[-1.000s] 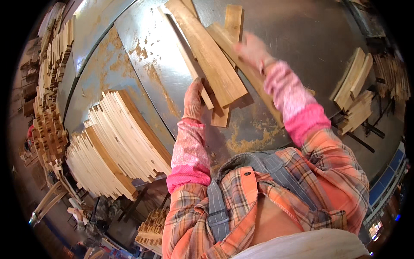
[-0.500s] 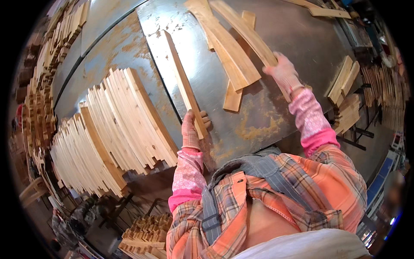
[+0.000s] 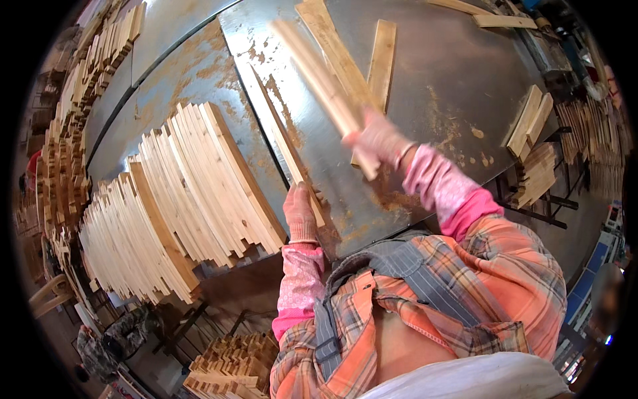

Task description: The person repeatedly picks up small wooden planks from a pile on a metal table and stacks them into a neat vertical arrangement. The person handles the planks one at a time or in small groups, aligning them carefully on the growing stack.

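Observation:
Closed round the near end of a narrow wooden strip (image 3: 278, 133) is my left hand (image 3: 300, 211), just right of the row of boards. My right hand (image 3: 379, 138) grips another wooden strip (image 3: 319, 83) near its lower end; both are smeared by motion. That strip slants up and left over the metal table (image 3: 445, 86). Behind it lie a wide board (image 3: 335, 43) and a shorter board (image 3: 381, 63), partly hidden by the strip and my right hand.
A long row of upright boards (image 3: 199, 179) stands at the table's left edge. Two short boards (image 3: 530, 125) lie at the right edge, near more stacked boards (image 3: 535, 178). Another stack of wood (image 3: 232, 366) is below the table. Sawdust patches (image 3: 199, 60) mark the metal.
My right hand has swung left with its strip, away from the right side of the loose boards. My left hand and its strip have shifted slightly right and nearer me.

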